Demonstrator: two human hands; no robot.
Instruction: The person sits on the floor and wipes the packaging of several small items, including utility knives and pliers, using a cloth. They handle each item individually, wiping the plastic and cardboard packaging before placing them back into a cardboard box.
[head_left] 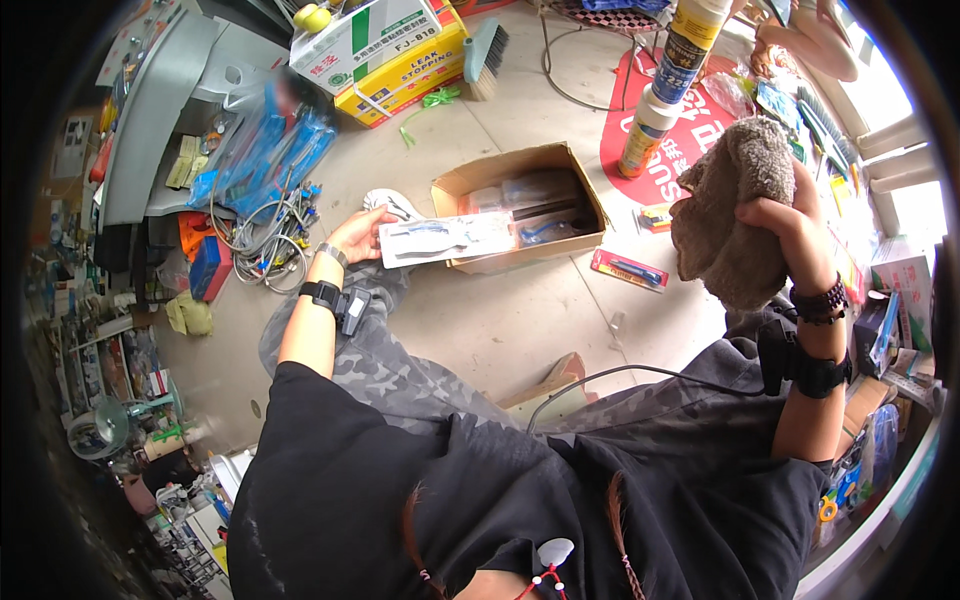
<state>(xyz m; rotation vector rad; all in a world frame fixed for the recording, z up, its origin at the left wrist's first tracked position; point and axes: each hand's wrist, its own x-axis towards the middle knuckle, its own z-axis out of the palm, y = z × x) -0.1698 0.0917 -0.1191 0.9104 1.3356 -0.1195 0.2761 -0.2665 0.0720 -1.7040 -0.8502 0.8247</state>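
My left hand (pixel 357 237) grips one end of a flat white blister pack (pixel 445 240), whose other end reaches over the near left side of an open cardboard box (pixel 522 262). Plastic-wrapped packets (pixel 545 190) lie inside that box. Raised to the right, my right hand (pixel 803 225) is closed on a fuzzy grey-brown cloth (pixel 735 210), which hangs bunched up. Between the box and the cloth, a red-backed card pack (pixel 628 270) with a blue tool lies on the floor.
Bottles with yellow and blue labels (pixel 675 75) stand beyond the box on a red floor sticker (pixel 700 140). Stacked cartons (pixel 395 70) and a brush (pixel 485 60) are at the back. Coiled cables (pixel 270 240) lie at left. A black cord (pixel 620 370) crosses my lap.
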